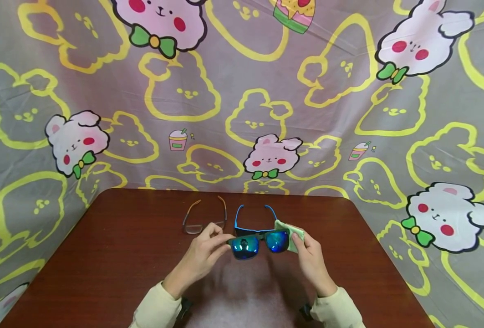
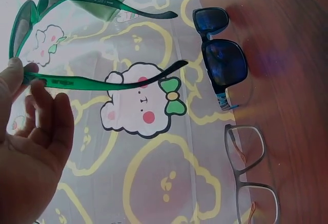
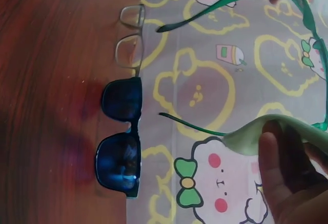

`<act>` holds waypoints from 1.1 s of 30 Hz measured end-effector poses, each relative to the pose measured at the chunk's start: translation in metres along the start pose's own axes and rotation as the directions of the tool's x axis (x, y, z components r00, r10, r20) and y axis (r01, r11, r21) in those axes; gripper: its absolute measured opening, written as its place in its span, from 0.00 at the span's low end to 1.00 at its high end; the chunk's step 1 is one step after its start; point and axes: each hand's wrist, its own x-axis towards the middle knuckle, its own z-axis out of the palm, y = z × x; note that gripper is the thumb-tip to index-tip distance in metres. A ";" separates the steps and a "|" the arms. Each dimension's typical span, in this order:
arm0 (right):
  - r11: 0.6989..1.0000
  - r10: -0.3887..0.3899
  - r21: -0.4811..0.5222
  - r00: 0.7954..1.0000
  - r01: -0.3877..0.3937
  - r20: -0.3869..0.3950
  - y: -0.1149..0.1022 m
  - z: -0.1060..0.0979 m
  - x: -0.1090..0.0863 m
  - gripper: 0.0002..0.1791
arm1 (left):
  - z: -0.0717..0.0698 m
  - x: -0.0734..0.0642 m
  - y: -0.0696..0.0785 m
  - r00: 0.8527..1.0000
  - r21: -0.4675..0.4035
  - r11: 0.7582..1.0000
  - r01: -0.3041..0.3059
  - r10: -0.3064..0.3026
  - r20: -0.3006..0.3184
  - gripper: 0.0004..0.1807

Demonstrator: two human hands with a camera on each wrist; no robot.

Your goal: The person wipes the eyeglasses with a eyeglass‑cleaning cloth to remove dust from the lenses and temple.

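Note:
Sunglasses with a green frame and mirrored blue-green lenses (image 1: 246,247) are held up above the table. My left hand (image 1: 201,255) pinches them near one hinge; in the left wrist view their green temple (image 2: 77,82) extends out from the fingers. At the opposite end, my right hand (image 1: 312,262) grips a pale green cloth (image 1: 298,233) against the frame. The right wrist view shows this cloth (image 3: 246,139) folded over that side, thumb on it. Both temples point away from me.
Blue-framed sunglasses (image 1: 255,229) with dark lenses lie on the brown table (image 1: 102,255) just beyond the held pair. To their left are clear-lensed glasses (image 1: 193,229) with orange-tipped temples. A cartoon-printed cloth (image 1: 258,73) hangs behind the table and along its sides.

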 end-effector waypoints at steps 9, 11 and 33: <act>0.964 -0.267 -0.006 0.964 0.267 -0.012 -0.010 -0.002 -0.003 0.15 | 0.002 0.000 0.006 0.966 -0.248 0.934 0.257 -0.245 0.080 0.14; 0.955 -0.297 -0.015 0.955 0.297 -0.017 -0.018 -0.004 -0.004 0.15 | 0.001 0.001 0.009 0.955 -0.300 0.906 0.298 -0.281 0.099 0.15; 0.792 -0.610 -0.013 0.792 0.611 0.016 0.003 0.000 0.004 0.17 | -0.008 0.009 0.011 0.872 -0.442 0.760 0.477 -0.472 0.129 0.06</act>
